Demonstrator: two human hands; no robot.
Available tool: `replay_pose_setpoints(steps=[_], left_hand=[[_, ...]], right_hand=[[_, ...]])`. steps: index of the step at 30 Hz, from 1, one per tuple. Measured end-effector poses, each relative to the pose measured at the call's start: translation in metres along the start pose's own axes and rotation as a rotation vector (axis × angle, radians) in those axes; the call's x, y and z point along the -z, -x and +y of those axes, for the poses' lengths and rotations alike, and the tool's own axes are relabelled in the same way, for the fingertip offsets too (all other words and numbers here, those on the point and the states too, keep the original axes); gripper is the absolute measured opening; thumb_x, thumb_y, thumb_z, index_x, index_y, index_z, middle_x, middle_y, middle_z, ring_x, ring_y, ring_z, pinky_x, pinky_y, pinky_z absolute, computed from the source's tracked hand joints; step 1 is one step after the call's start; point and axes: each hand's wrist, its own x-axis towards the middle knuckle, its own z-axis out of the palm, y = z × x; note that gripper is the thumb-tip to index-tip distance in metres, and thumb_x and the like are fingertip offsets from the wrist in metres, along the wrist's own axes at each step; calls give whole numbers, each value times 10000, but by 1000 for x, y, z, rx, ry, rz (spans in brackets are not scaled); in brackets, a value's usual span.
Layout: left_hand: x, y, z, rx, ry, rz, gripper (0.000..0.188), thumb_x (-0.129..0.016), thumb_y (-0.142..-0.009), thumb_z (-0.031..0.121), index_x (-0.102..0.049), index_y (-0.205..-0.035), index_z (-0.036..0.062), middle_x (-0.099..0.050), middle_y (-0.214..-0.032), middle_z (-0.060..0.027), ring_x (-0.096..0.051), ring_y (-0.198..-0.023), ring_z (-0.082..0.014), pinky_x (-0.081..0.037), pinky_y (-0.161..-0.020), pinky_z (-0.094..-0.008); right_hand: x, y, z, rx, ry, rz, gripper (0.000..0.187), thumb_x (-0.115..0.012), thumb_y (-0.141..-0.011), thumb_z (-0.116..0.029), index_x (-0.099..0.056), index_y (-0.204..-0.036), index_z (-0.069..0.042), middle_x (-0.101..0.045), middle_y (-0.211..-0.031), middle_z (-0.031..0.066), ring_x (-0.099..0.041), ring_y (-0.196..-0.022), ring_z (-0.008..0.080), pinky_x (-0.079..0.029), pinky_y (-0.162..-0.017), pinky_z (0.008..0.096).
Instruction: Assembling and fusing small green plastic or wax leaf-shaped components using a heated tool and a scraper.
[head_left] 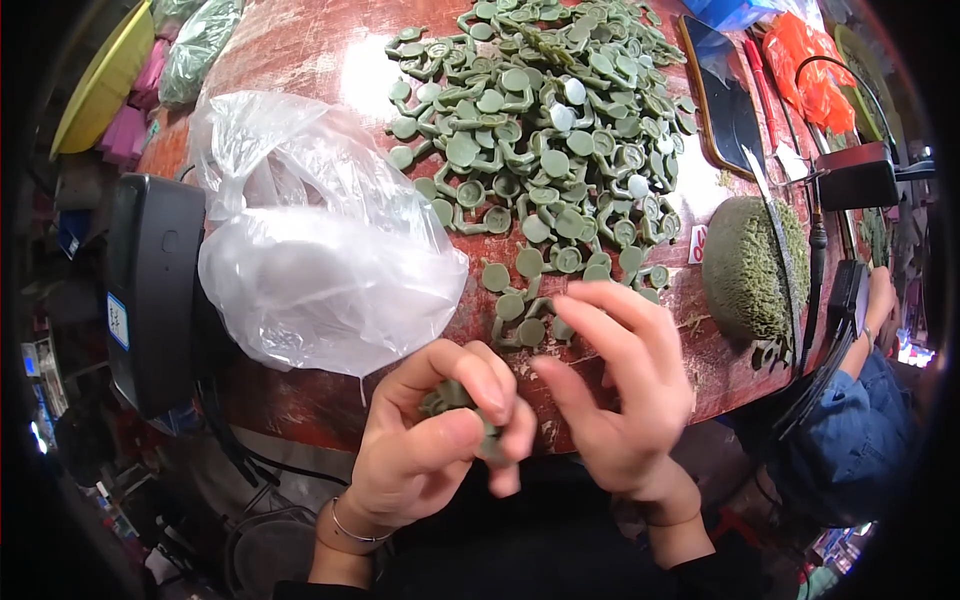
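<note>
My left hand (430, 435) is closed around one or more small green moulded pieces (448, 397), mostly hidden by the fingers. Just to its right is my right hand (635, 390), thumb and fingers apart, with nothing visible between them. Its fingertips hover by the near edge of a big pile of green moulded pieces (560, 165). Each piece has round discs joined by a short bent stem. A few loose ones (515, 305) lie between the pile and my hands.
A clear plastic bag (330, 250) and a black device (155, 290) stand at left. Along the right are a phone (722, 95), a green porous block (745, 265) with a metal blade (780, 240) against it, and an orange bag (805, 70). Another person's arm (868, 335) shows at far right.
</note>
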Motion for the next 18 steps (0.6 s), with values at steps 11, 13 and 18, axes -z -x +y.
replay_pose_setpoints(steps=[11,13,18], left_hand=[[-12,-21,-7,-588,-1575,398,321,-690,-675,-81,-590,-962,24,-493,-725,-22,-455,-606,-68,-386,-501,-217],[-13,-20,-6,-571,-1666,393,325,-709,-664,-67,-585,-951,24,-495,-726,-28,-450,-580,-80,-385,-498,-223],[-19,-28,-7,-523,-1753,340,340,-752,-640,-33,-567,-918,25,-504,-728,-42,-433,-524,-105,-385,-495,-238]], right_hand=[[5,5,-1,-199,-266,-43,259,-686,-710,40,-607,-954,7,-579,-861,106,-577,-669,184,-474,-519,270],[11,10,-3,-429,-563,-70,181,-629,-780,66,-562,-945,30,-588,-896,128,-603,-733,150,-523,-587,249],[20,10,5,-546,-1237,-105,165,-509,-856,85,-451,-1004,39,-556,-982,188,-628,-847,227,-554,-733,299]])
